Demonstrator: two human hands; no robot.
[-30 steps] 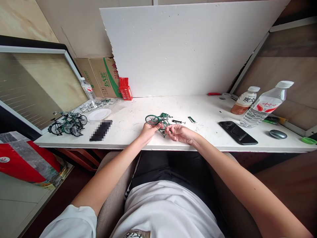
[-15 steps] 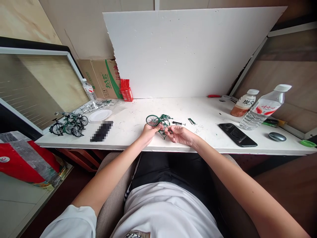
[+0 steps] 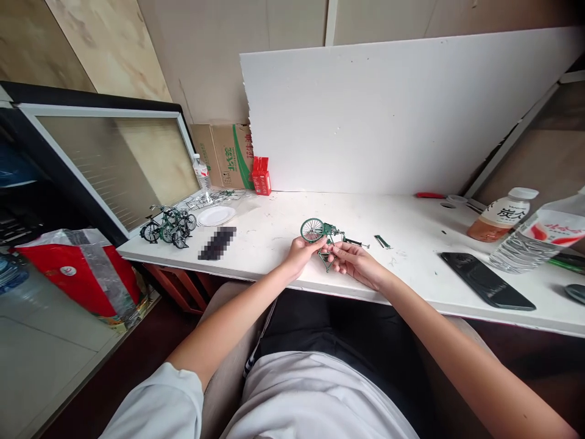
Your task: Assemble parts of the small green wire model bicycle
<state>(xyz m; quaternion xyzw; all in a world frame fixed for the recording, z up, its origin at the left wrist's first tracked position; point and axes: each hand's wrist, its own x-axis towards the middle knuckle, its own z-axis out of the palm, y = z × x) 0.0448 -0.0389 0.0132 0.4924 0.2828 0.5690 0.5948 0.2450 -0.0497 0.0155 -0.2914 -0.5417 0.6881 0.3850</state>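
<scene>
Just above the front edge of the table, a small green model bicycle (image 3: 312,230) with a spoked wheel is held between both hands. My left hand (image 3: 301,255) is closed, thumb and fingers pinching the frame below the wheel. My right hand (image 3: 357,262) is closed too, its fingertips pinched at the bicycle's frame from the right; any small piece between them is hidden. Close beyond the right fingers lies a thin black pump-like part (image 3: 355,242). A small green strip-shaped part (image 3: 382,242) lies farther right.
Several finished-looking model bicycles (image 3: 168,226) stand at the left beside a white plate (image 3: 216,215) and a blurred dark patch (image 3: 217,243). A small red box (image 3: 261,176) is at the back. On the right are a black phone (image 3: 487,280), a brown drink bottle (image 3: 503,214) and a water bottle (image 3: 539,234).
The camera view has turned left, so the scene sits farther right. Both hands keep their hold on the model bicycle, with only slight finger movement.
</scene>
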